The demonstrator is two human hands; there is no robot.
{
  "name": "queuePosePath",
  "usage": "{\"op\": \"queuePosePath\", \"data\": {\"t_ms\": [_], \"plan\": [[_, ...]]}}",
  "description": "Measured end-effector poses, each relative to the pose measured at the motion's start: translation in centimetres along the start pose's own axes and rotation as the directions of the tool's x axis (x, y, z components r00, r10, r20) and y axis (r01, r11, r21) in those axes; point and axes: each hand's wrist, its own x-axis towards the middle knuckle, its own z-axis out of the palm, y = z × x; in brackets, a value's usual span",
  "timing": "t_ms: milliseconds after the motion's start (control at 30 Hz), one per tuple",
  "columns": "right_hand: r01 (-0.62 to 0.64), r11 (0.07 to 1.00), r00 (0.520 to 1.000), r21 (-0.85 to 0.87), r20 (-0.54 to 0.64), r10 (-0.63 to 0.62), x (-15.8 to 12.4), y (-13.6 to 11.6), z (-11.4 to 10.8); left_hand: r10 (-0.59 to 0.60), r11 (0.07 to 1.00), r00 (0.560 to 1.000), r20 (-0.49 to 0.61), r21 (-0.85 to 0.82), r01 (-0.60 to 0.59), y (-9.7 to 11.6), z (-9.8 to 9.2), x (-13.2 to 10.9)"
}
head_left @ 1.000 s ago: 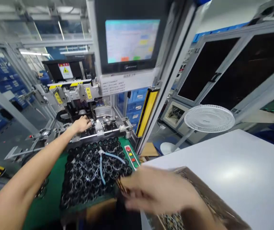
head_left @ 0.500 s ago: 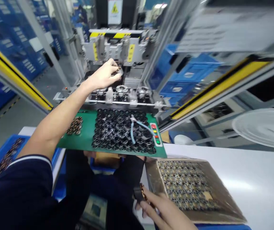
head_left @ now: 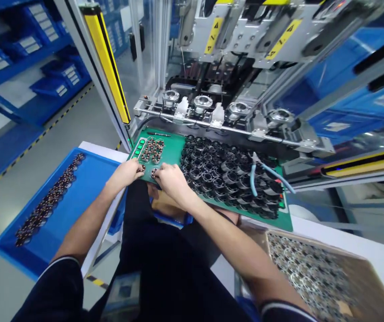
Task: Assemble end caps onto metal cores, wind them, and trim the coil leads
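Note:
My left hand (head_left: 129,171) and my right hand (head_left: 168,178) rest side by side on the near left edge of a green work mat (head_left: 172,150). Each hand pinches a small copper-wound ring; the left one's ring (head_left: 142,168) and the right one's ring (head_left: 154,171) peek out at the fingertips. Just beyond the fingers lies a small cluster of copper-wound rings (head_left: 152,150). To the right, a big pile of black ring parts (head_left: 225,172) covers most of the mat.
Blue-handled pliers (head_left: 262,176) lie on the black pile. Behind the mat stands a machine fixture (head_left: 219,112) with several round nests. A blue tray (head_left: 61,197) with a row of copper rings sits left; a cardboard box (head_left: 326,273) of parts sits lower right. Yellow light-curtain posts (head_left: 106,62) flank the machine.
My left hand came back from the machine fixture to the mat's near edge. My right hand moved from the cardboard box over to the mat beside it. The view swung left and down.

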Motion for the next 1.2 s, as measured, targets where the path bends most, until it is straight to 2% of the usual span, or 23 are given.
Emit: {"op": "queuePosePath", "data": {"t_ms": [67, 100, 167, 233, 300, 400, 467, 567, 633, 733, 867, 933, 1000, 1033, 1100, 1167, 1200], "plan": [[-0.038, 0.998, 0.999, -0.049, -0.025, 0.037, 2.5, -0.6, 0.6, -0.053, 0.998, 0.996, -0.073, 0.014, 0.054, 0.0, 0.5, -0.3], [-0.055, 0.997, 0.997, -0.062, -0.048, 0.052, 2.6, -0.6, 0.6, -0.071, 0.997, 0.990, -0.120, 0.013, 0.073, 0.1, 0.4, -0.7], [-0.076, 0.995, 0.992, -0.068, -0.107, 0.069, 0.9, 0.1, 0.2, -0.098, 0.995, 0.973, -0.207, 0.000, 0.100, 0.4, 0.1, -1.8], [-0.108, 0.993, 0.980, -0.055, -0.174, 0.097, -3.2, 1.3, -0.5, -0.088, 0.996, 0.948, -0.306, -0.047, 0.077, 0.9, -0.3, -2.9], [-0.187, 0.982, 0.954, -0.035, -0.244, 0.173, -8.1, 3.0, -1.4, -0.003, 0.990, 0.905, -0.425, -0.131, -0.058, 2.1, -0.4, -3.5], [-0.364, 0.931, 0.883, 0.007, -0.316, 0.348, -13.8, 5.6, -2.3, 0.193, 0.910, 0.810, -0.554, -0.207, -0.358, 5.7, 0.5, -2.6], [-0.445, 0.895, 0.840, 0.039, -0.329, 0.432, -15.3, 7.0, -2.1, 0.299, 0.870, 0.780, -0.549, -0.179, -0.460, 8.9, 1.7, -1.0], [-0.500, 0.862, 0.805, 0.077, -0.325, 0.496, -14.6, 8.2, -0.7, 0.383, 0.872, 0.778, -0.498, -0.084, -0.483, 13.1, 3.7, 1.6], [-0.514, 0.851, 0.792, 0.103, -0.324, 0.517, -13.4, 8.6, 0.1, 0.402, 0.880, 0.788, -0.467, -0.040, -0.473, 14.9, 4.9, 3.0], [-0.497, 0.854, 0.787, 0.153, -0.337, 0.517, -12.3, 8.9, 0.6, 0.390, 0.893, 0.809, -0.439, -0.033, -0.448, 16.0, 5.7, 4.2], [-0.389, 0.887, 0.794, 0.250, -0.396, 0.461, -14.1, 9.2, -0.2, 0.326, 0.899, 0.814, -0.480, -0.110, -0.425, 15.6, 4.5, 3.0], [-0.302, 0.898, 0.769, 0.321, -0.474, 0.428, -16.4, 9.1, -0.6, 0.261, 0.888, 0.840, -0.475, -0.224, -0.402, 14.6, 3.5, 1.2], [-0.130, 0.870, 0.712, 0.475, -0.566, 0.415, -19.2, 9.0, -0.5, 0.136, 0.861, 0.879, -0.458, -0.384, -0.333, 12.8, 2.8, -0.9], [-0.023, 0.815, 0.672, 0.579, -0.595, 0.441, -20.8, 9.0, -0.2, 0.052, 0.838, 0.890, -0.454, -0.465, -0.286, 11.7, 2.7, -2.0], [0.145, 0.646, 0.590, 0.749, -0.590, 0.552, -23.9, 9.0, 0.9, -0.122, 0.786, 0.888, -0.442, -0.589, -0.185, 9.3, 2.7, -3.9], [0.183, 0.535, 0.508, 0.825, -0.545, 0.667, -26.9, 9.5, 2.4, -0.238, 0.772, 0.887, -0.396, -0.632, -0.075, 7.1, 2.9, -5.4], [0.172, 0.524, 0.459, 0.834, -0.539, 0.706, -28.2, 10.1, 3.2, -0.268, 0.779, 0.893, -0.363, -0.627, -0.021, 6.3, 3.1, -5.9]]}}
